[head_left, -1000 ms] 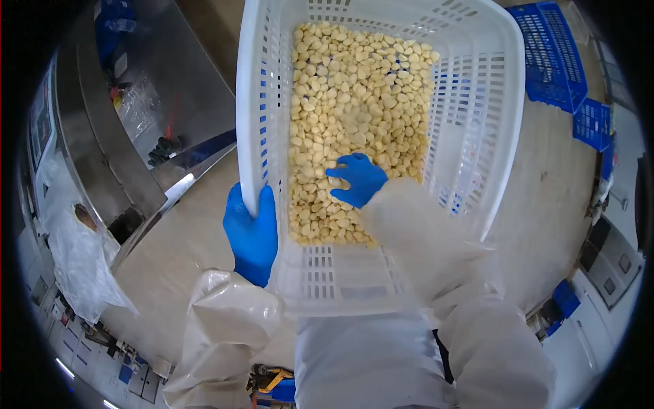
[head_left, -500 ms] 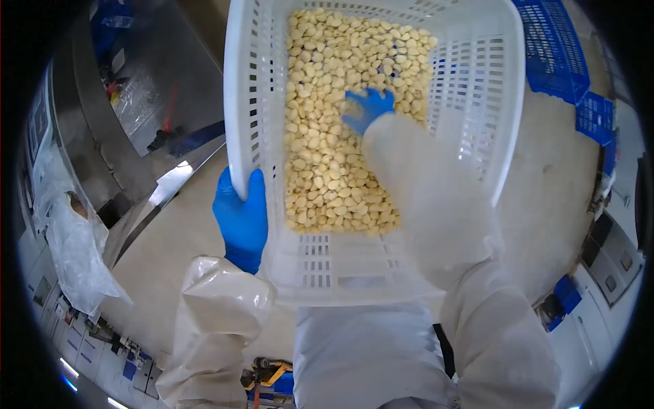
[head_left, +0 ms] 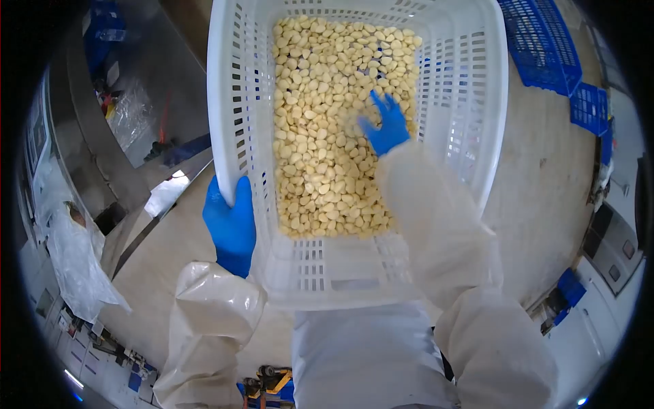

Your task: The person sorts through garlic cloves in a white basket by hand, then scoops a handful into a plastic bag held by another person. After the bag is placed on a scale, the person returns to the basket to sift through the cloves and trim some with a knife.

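Note:
A white slatted plastic basket point(head_left: 494, 129) holds a layer of pale yellow, flattish oval pieces point(head_left: 317, 146) that look like large beans or peeled cloves. My left hand point(head_left: 230, 228), in a blue glove, grips the basket's left rim with the thumb inside and the fingers outside. Over the right part of the layer is my right hand point(head_left: 388, 126), also blue-gloved, its fingers spread and slightly blurred. Nothing shows in its grasp, and its fingertips are right at the pieces. Whitish plastic sleeves cover both forearms.
Blue slatted crates point(head_left: 545, 48) stand on the floor at the upper right. A dark metal bench point(head_left: 153, 61) with clear plastic film on it is at the upper left. Clear plastic sheeting point(head_left: 78, 259) hangs at the left. A yellow-and-black wheeled item point(head_left: 272, 382) sits below.
My right hand has swept a little right and down across the pieces, its fingers still spread. The basket and my left hand sit slightly further left in view, the grip unchanged.

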`<state>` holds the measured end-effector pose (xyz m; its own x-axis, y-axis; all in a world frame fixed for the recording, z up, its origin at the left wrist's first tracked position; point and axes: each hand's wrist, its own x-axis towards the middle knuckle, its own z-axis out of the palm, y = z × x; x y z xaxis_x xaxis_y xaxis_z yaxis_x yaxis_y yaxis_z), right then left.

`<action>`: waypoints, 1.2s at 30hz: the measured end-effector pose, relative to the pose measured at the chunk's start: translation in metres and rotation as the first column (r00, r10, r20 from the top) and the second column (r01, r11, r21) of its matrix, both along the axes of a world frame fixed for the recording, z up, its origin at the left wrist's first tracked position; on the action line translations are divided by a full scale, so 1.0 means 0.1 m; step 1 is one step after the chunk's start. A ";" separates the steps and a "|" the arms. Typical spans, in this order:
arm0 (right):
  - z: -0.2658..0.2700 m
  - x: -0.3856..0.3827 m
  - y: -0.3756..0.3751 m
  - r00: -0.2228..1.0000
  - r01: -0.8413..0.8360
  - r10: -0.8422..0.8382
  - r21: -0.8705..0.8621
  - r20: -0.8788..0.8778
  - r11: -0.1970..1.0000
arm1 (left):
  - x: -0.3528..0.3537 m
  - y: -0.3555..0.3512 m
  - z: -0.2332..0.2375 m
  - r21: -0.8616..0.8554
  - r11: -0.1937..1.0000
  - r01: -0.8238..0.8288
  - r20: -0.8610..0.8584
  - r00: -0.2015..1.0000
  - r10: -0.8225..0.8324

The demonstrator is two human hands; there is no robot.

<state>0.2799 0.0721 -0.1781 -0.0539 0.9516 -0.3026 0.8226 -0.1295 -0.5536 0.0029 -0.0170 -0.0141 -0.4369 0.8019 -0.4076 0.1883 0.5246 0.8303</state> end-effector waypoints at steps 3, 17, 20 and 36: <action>-0.51 0.23 0.60 0.973 0.200 -0.210 0.107 0.100 0.974 | 0.01 0.02 0.02 0.011 1.000 0.005 -0.001 1.000 -0.005; -0.73 0.28 1.51 0.975 0.021 -0.022 0.006 0.220 1.000 | 0.05 0.07 0.08 -0.080 0.995 -0.054 -0.065 0.997 0.048; -0.87 0.19 1.66 0.836 0.018 0.087 -0.185 0.541 0.983 | 0.03 0.05 0.06 -0.085 0.996 -0.018 -0.117 0.993 0.008; -0.59 -1.18 1.66 0.988 -0.123 0.126 -0.034 0.088 0.992 | 0.00 0.09 0.12 -0.165 0.986 0.034 -0.151 0.987 -0.059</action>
<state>0.1615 0.2378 -0.2373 -0.1427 0.9302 -0.3382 0.8795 -0.0376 -0.4745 0.0031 -0.0079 -0.0019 -0.4682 0.7522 -0.4636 0.3352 0.6367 0.6944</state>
